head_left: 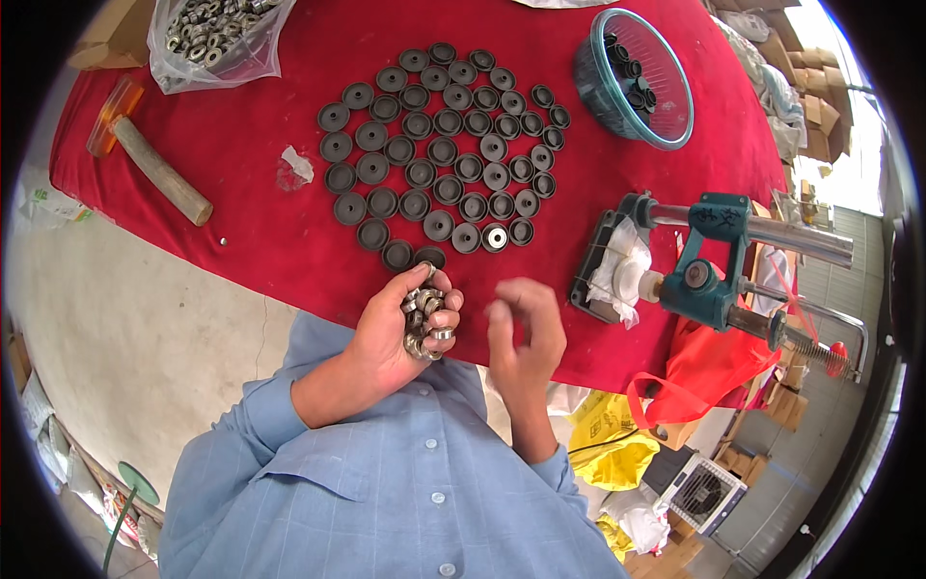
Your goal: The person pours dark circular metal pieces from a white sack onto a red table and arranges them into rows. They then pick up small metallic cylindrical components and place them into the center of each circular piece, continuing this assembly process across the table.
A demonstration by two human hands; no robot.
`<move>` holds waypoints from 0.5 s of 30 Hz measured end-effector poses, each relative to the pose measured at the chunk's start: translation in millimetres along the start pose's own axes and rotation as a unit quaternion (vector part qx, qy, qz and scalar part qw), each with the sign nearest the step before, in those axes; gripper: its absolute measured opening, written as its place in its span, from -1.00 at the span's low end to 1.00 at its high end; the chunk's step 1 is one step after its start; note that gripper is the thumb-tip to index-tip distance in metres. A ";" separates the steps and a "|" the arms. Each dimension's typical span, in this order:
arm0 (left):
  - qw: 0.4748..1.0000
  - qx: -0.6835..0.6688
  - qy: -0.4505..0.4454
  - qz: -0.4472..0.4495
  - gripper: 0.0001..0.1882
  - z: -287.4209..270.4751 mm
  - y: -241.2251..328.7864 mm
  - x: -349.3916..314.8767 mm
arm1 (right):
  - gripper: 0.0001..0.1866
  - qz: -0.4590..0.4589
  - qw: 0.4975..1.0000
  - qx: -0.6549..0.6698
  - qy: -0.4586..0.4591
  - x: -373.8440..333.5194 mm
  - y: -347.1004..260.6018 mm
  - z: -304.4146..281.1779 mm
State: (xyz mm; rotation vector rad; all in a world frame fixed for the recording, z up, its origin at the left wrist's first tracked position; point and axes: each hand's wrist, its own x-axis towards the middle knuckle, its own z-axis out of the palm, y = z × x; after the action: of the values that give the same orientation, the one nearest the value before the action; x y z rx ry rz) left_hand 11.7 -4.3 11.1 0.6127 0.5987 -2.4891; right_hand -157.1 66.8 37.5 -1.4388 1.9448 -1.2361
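Note:
My left hand point(391, 323) is closed around a handful of small shiny ring bearings point(422, 314), palm up near the table's front edge. One bearing is at its fingertips, close to the nearest black disc point(431, 257). My right hand point(526, 333) hovers to the right, slightly blurred, thumb apart from the bent fingers, with nothing visible in it. Beyond the hands, many round black plastic caps point(443, 151) with raised rims lie spread in rows on the red cloth point(260, 241). In one near cap sits a silver bearing point(495, 237).
A hand press point(719, 261) stands at the right, a plastic-wrapped piece on its base. A clear basin point(690, 92) holds more black parts. At the far left are a bag of bearings point(275, 58) and a wooden-handled mallet point(159, 169). A red bag point(714, 357) lies below the press.

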 end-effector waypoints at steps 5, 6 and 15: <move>0.999 0.009 -0.018 0.027 -0.71 -6.2 -6.6 4.4 | -0.64 -0.052 0.995 0.016 -0.078 -17.4 -38.9 0.3; 0.999 0.012 -0.007 0.034 -0.71 -4.8 -7.2 3.8 | -0.63 -0.054 0.995 0.016 -0.078 -15.7 -41.3 3.3; 0.998 -0.016 0.047 0.048 -0.70 5.5 -10.7 -3.6 | -0.70 -0.138 0.988 -0.044 -0.042 -12.3 -22.6 4.2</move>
State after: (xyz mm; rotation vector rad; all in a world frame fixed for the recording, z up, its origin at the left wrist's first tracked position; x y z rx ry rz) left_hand 6.9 2.4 20.5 0.7318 0.6266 -2.3671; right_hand -137.2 74.8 52.3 -1.8256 1.8089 -1.1936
